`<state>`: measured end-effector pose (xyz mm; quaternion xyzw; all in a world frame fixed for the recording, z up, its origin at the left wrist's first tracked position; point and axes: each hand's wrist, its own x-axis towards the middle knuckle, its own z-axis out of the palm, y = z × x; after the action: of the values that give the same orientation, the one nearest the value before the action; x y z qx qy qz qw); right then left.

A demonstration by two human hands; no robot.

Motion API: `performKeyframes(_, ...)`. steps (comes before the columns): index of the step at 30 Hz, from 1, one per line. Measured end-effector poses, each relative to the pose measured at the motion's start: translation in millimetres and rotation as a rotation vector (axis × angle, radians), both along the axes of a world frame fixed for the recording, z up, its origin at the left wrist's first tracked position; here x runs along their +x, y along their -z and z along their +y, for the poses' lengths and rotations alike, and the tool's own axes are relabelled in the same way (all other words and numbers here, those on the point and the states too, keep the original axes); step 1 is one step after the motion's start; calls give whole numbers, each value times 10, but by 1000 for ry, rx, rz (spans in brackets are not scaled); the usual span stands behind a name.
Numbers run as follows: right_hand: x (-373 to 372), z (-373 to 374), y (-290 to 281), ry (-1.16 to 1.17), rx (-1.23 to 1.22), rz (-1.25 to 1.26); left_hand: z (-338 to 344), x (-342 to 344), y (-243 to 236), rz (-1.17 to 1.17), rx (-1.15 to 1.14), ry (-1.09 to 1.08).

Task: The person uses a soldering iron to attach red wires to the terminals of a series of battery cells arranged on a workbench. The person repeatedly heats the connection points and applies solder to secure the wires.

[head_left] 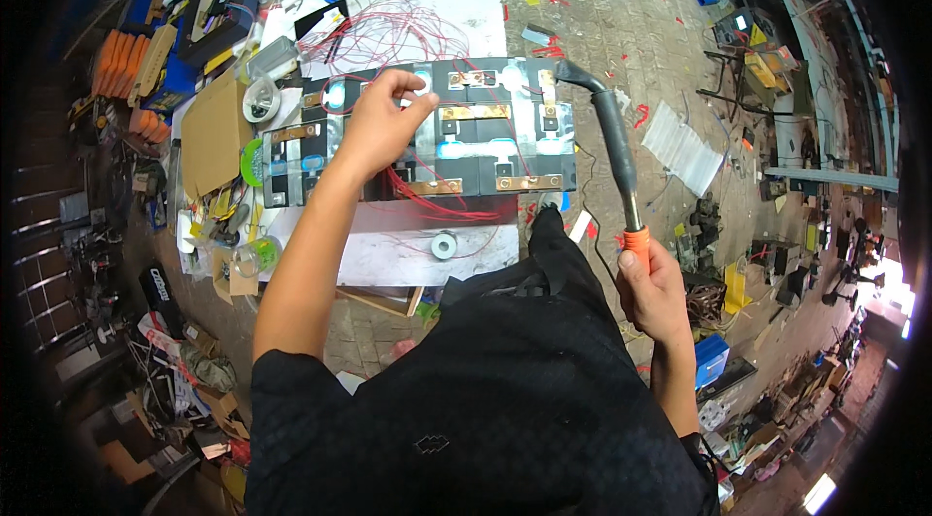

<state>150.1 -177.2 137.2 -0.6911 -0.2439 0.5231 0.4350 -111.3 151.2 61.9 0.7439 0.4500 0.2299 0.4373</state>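
My right hand (654, 289) is closed around the orange handle of a large soldering iron (617, 142), held upright with its dark, bent head beside the right end of a battery pack (466, 162). The pack has black cells, copper connecting strips and pale or blue patches. Over its left-middle part hovers my left hand (385, 120), with the fingers loosely curled and the thumb apart from them. Nothing shows between those fingers. Thin red wires (388, 35) lie in a tangle behind the pack, and more red wires (451, 208) hang along its near side.
The pack stands on a white-topped table (388, 268). A grey-white roll (444, 244) lies near its front edge. To the left are a cardboard sheet (214, 137), a tape roll (260, 100) and orange bins (121, 63). Bubble wrap (683, 149) lies on the brick floor at right.
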Motion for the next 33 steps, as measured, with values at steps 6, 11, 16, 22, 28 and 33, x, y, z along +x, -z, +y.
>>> performKeyframes(6,59,79,-14,-12,11,76,-510,-490,-543,-415,-628,-252)
performKeyframes(11,118,305,34,-178,113,78,-1116,-757,-832,-678,-646,-408)
performKeyframes(16,265,502,-121,-423,54,119,-1776,-860,-1081,-882,-604,-546)
performKeyframes(22,272,635,-178,-604,137,160,-2495,-778,-1306,-946,-384,-778)
performKeyframes(28,57,745,-301,-720,181,308,-3036,-531,-1501,-820,-259,-925)
performKeyframes(33,-316,676,-319,-810,267,396,-3294,-204,-1458,-750,-258,-937)
